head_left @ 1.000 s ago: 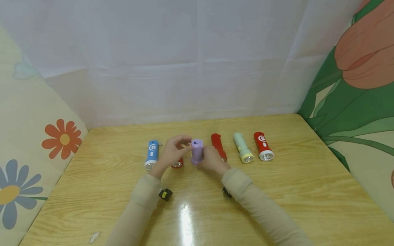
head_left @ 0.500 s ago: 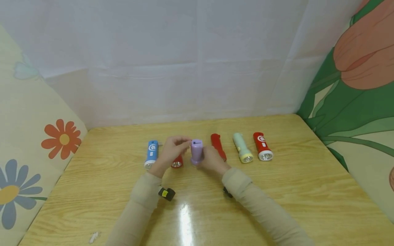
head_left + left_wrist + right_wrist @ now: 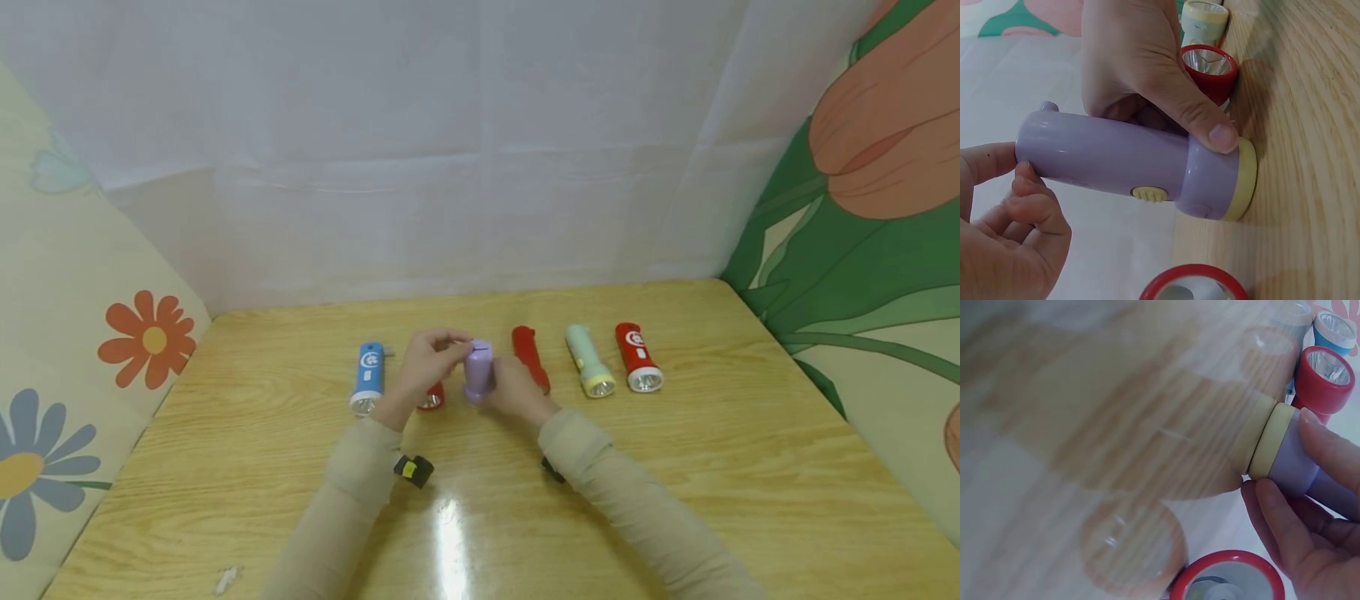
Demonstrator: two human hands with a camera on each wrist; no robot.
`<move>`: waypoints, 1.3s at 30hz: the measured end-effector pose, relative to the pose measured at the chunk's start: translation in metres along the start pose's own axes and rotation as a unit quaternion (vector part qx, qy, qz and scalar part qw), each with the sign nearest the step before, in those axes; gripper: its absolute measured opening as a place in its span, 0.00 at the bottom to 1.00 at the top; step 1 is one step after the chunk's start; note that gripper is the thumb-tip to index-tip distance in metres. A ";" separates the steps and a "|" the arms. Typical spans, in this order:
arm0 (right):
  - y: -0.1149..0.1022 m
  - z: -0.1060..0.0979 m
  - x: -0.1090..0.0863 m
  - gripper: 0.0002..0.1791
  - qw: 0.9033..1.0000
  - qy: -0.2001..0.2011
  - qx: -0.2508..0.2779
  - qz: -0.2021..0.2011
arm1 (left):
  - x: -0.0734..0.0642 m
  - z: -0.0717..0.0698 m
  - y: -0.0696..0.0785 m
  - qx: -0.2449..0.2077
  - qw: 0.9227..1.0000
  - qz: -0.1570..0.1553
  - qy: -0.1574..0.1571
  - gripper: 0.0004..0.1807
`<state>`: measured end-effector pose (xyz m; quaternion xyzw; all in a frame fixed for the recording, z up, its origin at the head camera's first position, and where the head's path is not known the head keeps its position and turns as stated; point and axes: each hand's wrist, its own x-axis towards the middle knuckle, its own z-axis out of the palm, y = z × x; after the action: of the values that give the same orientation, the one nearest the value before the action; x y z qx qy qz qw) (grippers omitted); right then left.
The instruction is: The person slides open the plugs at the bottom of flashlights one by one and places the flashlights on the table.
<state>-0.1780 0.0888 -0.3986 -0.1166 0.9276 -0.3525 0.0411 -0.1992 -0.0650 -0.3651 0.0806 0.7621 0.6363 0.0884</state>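
At twelve o'clock on the tabletop (image 3: 487, 467), the right hand (image 3: 517, 392) grips the upright, lens-down purple flashlight (image 3: 478, 372) from three; the left hand (image 3: 431, 360) touches its tail from nine, whether pinching I cannot tell. Handling looks unfinished, with five other flashlights (image 3: 589, 358) possibly left

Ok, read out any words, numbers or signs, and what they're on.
No words or numbers are legible.
Blue flashlight: white emblem, too small to make out.
Rightmost red flashlight: similar white emblem, equally unclear.
Black left wrist device: yellow patch, nothing readable.
Purple flashlight: nothing legible.
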 end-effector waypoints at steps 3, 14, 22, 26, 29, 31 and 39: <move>0.000 0.000 0.000 0.26 1.000 0.001 -0.002 -0.002 | 0.000 0.001 0.001 0.006 1.000 -0.002 0.010 0.10; 0.000 0.001 0.001 0.25 1.000 -0.003 0.017 0.015 | 0.002 0.003 0.003 0.025 0.999 -0.020 0.028 0.09; -0.002 0.001 0.001 0.29 1.000 -0.010 0.022 0.020 | 0.003 0.003 0.005 0.043 0.998 -0.036 0.027 0.09; -0.002 0.001 0.000 0.30 1.000 -0.009 0.025 0.015 | 0.005 0.003 0.006 0.044 0.998 -0.044 0.027 0.09; -0.002 0.001 0.000 0.30 0.999 -0.007 0.033 0.013 | 0.005 0.004 0.007 0.051 0.997 -0.050 0.028 0.09; -0.002 0.001 -0.001 0.29 0.999 -0.005 0.036 0.014 | 0.005 0.004 0.008 0.056 0.996 -0.055 0.029 0.10; -0.002 0.001 0.001 0.24 1.000 -0.004 0.028 0.012 | 0.007 0.003 0.010 0.077 0.995 -0.062 0.028 0.11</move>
<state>-0.1783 0.0864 -0.3979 -0.1058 0.9184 -0.3777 0.0526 -0.2048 -0.0582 -0.3557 0.0218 0.8144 0.5711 0.1004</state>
